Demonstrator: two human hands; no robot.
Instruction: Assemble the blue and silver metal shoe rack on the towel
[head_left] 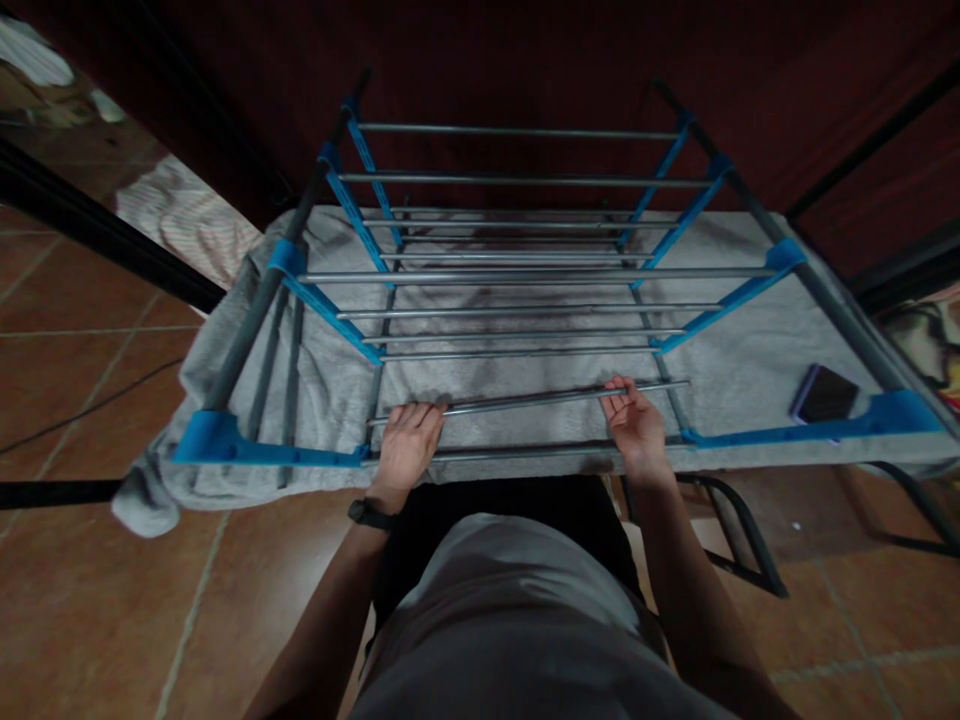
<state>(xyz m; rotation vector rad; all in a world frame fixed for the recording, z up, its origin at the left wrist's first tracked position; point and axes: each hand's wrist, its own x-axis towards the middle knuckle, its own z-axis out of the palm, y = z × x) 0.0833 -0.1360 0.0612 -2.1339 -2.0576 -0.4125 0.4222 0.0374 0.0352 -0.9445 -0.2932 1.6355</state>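
A grey metal rod (pixel 525 402) lies between my hands, slightly tilted, its right end free. My left hand (pixel 409 440) is wrapped over the rod near its left end. My right hand (pixel 634 420) grips it farther right, fingers curled round it with the palm partly up. Before me a rack frame of grey tubes and blue plastic brackets (pixel 330 310) rests on its side, with several grey crossbars (pixel 525 276) spanning it. Just below the held rod, another crossbar (pixel 532 452) runs between the lowest left and right brackets.
A grey blanket (pixel 750 330) covers the surface under the rack. On it, to the right, lies a dark phone (pixel 823 395) with a purple edge. Loose grey tubes (pixel 277 360) lie at the left. A black metal chair frame (pixel 739 530) stands on the tiled floor (pixel 97 590).
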